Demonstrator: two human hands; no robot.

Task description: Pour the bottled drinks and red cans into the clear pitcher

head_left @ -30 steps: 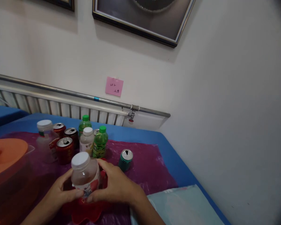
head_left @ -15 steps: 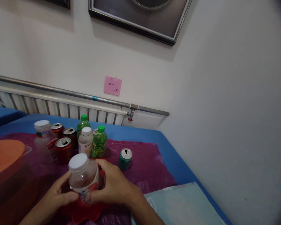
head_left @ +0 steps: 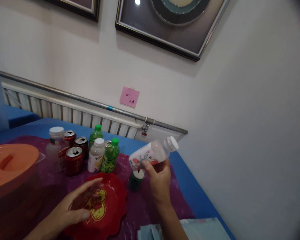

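My right hand (head_left: 161, 181) grips a clear plastic bottle (head_left: 153, 154) with a white cap and a flowered label. The bottle is tilted nearly on its side, its cap toward the upper right, raised above a green can (head_left: 136, 180). Over a red scalloped plate (head_left: 116, 206) with a yellow print hovers my left hand (head_left: 76, 206), empty, thumb and fingers apart. Behind the plate stand a white-capped bottle (head_left: 96, 156) and a green-capped bottle (head_left: 110, 157), both upright.
At the left is a container with an orange lid (head_left: 22, 156). Red cans (head_left: 73, 161) and a large white-capped jar (head_left: 56, 150) stand beside it. Purple plastic sheeting (head_left: 137, 213) covers part of the blue table (head_left: 190, 176). A pale blue cloth (head_left: 202, 230) lies at the front right.
The bottle has moved from between both hands over the plate to the right, tipping from upright to nearly horizontal. My left hand has let go of it, and the plate is now uncovered.
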